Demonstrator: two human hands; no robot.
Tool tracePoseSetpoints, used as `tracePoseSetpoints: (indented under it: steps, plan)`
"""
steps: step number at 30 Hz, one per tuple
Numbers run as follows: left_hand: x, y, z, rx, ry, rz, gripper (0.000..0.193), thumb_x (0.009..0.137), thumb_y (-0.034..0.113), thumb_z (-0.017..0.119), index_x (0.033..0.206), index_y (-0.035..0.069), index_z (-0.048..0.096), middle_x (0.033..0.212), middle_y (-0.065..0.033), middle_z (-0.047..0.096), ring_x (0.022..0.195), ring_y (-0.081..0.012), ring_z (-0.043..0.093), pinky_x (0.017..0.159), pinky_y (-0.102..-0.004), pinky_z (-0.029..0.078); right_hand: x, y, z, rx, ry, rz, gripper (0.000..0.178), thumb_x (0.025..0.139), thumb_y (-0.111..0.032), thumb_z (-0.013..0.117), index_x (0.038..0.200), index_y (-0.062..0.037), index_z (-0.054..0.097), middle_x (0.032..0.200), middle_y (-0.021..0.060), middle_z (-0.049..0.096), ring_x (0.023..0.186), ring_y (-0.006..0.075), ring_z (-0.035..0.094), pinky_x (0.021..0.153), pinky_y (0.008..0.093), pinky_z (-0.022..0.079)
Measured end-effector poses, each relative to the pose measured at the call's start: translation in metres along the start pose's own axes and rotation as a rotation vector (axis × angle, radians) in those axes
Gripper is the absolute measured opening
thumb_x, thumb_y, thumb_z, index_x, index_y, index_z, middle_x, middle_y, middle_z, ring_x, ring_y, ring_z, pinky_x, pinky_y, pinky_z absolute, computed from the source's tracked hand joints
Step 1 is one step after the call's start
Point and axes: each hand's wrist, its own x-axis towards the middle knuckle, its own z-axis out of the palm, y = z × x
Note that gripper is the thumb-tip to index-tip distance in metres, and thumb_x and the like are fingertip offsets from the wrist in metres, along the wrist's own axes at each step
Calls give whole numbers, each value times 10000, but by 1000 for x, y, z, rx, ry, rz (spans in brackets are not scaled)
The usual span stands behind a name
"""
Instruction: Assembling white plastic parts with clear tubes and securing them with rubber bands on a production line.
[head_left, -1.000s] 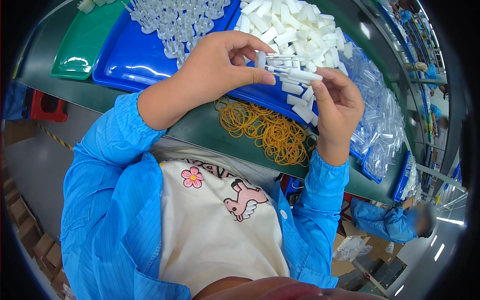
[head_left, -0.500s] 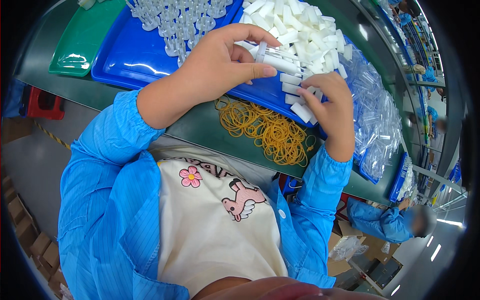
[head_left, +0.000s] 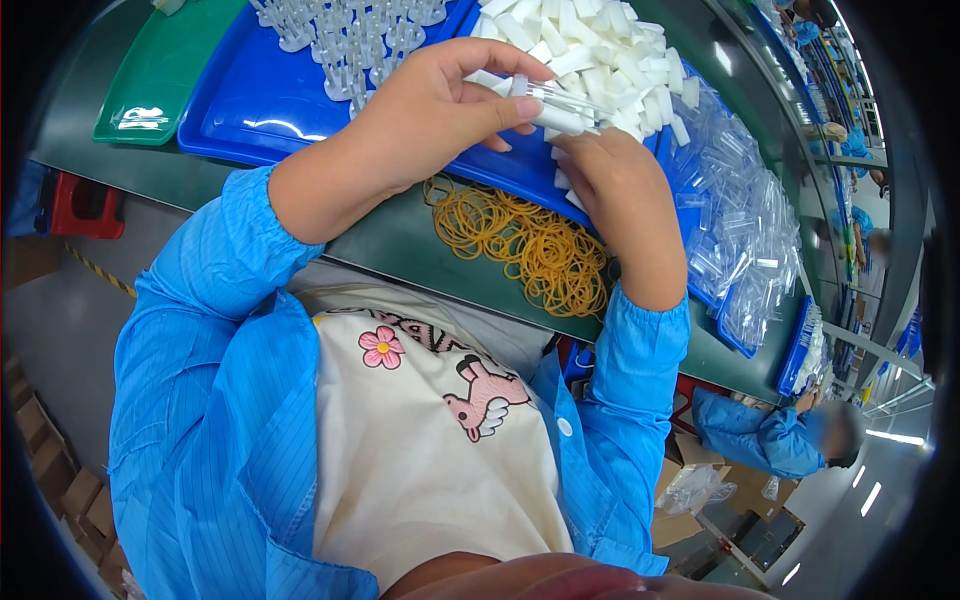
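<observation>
My left hand (head_left: 425, 115) is closed on a clear plastic part (head_left: 524, 90) with thin prongs, held between thumb and fingers. A white block (head_left: 562, 120) lies along the prongs. My right hand (head_left: 625, 185) has come up to the far end of this part, fingers bent together; its fingertips are hidden, so what they pinch cannot be seen. Just beyond both hands, a heap of white blocks (head_left: 590, 45) fills a blue tray (head_left: 515, 172). A few more blocks show by the tray's near edge, partly behind my right hand.
Yellow rubber bands (head_left: 535, 245) lie loose on the green table (head_left: 400, 240). To the left, a blue tray (head_left: 235, 115) holds several clear pronged parts (head_left: 345, 45), beside a green tray (head_left: 160, 80). Clear plastic tubes (head_left: 745, 220) are piled at right. Another person (head_left: 765, 435) sits further right.
My right hand has moved left and up from the loose blocks at the tray's edge to the part in my left hand. My left hand has hardly moved.
</observation>
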Motion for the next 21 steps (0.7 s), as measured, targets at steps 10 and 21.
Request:
tracePoseSetpoints:
  steps: [10, 21]
  plan:
    - [-1, -1, -3, 2, 43, 8, 310, 911, 135, 669, 1203, 51, 608, 1098, -85, 653, 886, -130, 661, 677, -228, 513, -4, 12, -5, 242, 203, 84, 266, 777, 35, 634, 1033, -32, 661, 907, 134, 649, 848, 313, 625, 726, 359, 516]
    - [0, -4, -3, 28, 63, 64, 304, 911, 173, 680, 1186, 61, 616, 1028, -47, 649, 814, -78, 612, 634, -204, 485, 13, -14, 19, 243, 68, -114, 266, 753, -85, 710, 1017, -71, 682, 919, 78, 667, 812, 291, 572, 744, 404, 472]
